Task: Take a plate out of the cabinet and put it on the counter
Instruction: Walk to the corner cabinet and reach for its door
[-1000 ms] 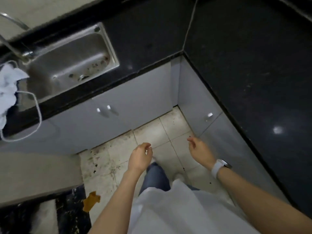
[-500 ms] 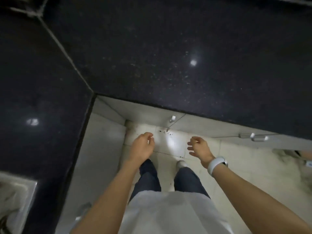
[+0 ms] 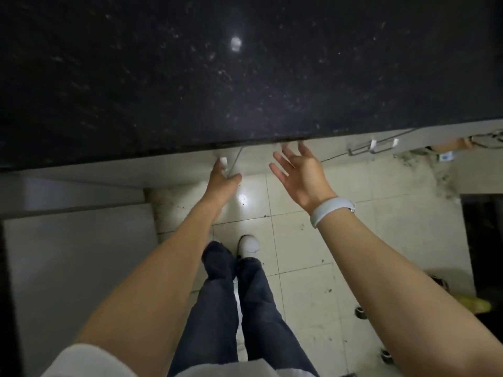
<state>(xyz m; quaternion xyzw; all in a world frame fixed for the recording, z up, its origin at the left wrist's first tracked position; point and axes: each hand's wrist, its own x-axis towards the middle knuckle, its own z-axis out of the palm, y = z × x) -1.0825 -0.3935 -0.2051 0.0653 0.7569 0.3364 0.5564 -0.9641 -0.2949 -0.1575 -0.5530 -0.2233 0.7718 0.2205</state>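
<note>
The black speckled counter [image 3: 245, 77] fills the top of the view. Below its front edge run closed white cabinet doors [image 3: 177, 170]. My left hand [image 3: 221, 180] reaches down to a small white knob [image 3: 223, 160] on one door, fingers closed at it and thumb out to the right. Beside it, just under the counter edge, my right hand [image 3: 299, 172] hovers with palm up and fingers spread, holding nothing; a white band circles its wrist. No plate is in view.
Two more white handles [image 3: 373, 146] stick out of the doors further right. Another white cabinet front [image 3: 68, 268] stands at my left. My legs and a white shoe are on the stained tile floor [image 3: 299, 268]. A yellow object [image 3: 473, 304] lies at the right.
Both arms have stretched forward toward the cabinet. My left hand has reached the knob, and my right hand has opened with its fingers spread. The view has moved closer to the counter.
</note>
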